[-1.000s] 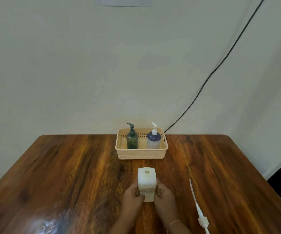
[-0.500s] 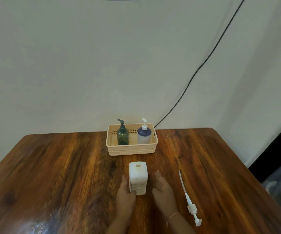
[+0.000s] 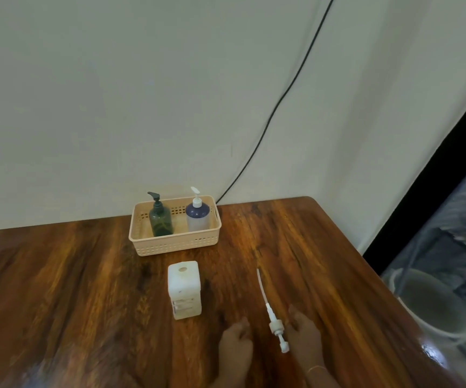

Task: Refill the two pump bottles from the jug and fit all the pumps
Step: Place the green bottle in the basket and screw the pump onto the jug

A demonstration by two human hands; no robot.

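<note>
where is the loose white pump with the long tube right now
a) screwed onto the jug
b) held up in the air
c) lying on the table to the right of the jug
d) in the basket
c: the loose pump lies flat on the table, right of the open-topped jug, between the two hands.

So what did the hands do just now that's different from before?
Both hands let go of the white jug and moved to the right. Now the left hand and the right hand sit on either side of the loose pump lying on the table, with the right hand touching it. The jug stays upright and open, and the two bottles are still in the basket.
</note>
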